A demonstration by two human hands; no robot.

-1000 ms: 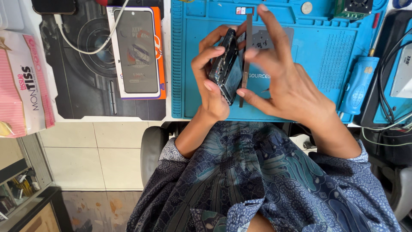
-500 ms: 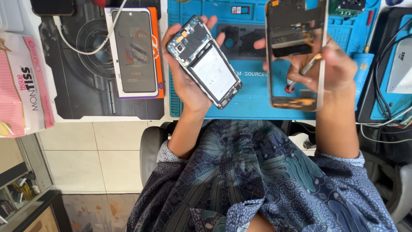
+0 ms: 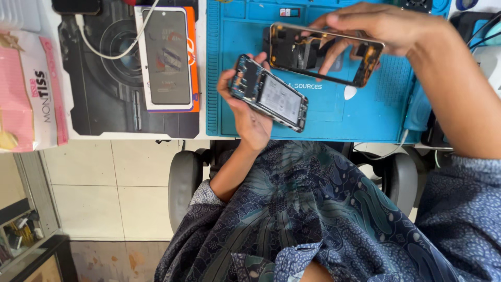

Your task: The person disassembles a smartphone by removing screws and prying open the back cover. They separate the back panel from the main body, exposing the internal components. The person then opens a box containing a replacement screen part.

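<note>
Holding the opened smartphone body (image 3: 269, 94) — circuit board and pale battery face up — the left hand (image 3: 249, 112) cradles it from below, fingers curled round its far edge, thumb on the near side, over the blue silicone repair mat (image 3: 229, 68). Right hand (image 3: 365, 23) pinches the dark phone frame with gold-toned rim (image 3: 324, 55) along its top edge, fingertips showing through the empty opening; the frame hangs above the mat, near the phone body but apart from it. Judgement: the two halves are being kept separate, and doing this well means keeping the board side level, fingers off the exposed components, and grip on the edges only. Frame looks thin — twisting it is the risk, so support at both long sides would be safer. A small white pick-like piece (image 3: 350, 92) lies on the mat below the frame. To the left on the tabletop (image 3: 203, 137): a dark phone lying on an orange-edged box (image 3: 168, 57), a white cable (image 3: 112, 49), and a pink-and-white tissue pack (image 3: 28, 89).
</note>
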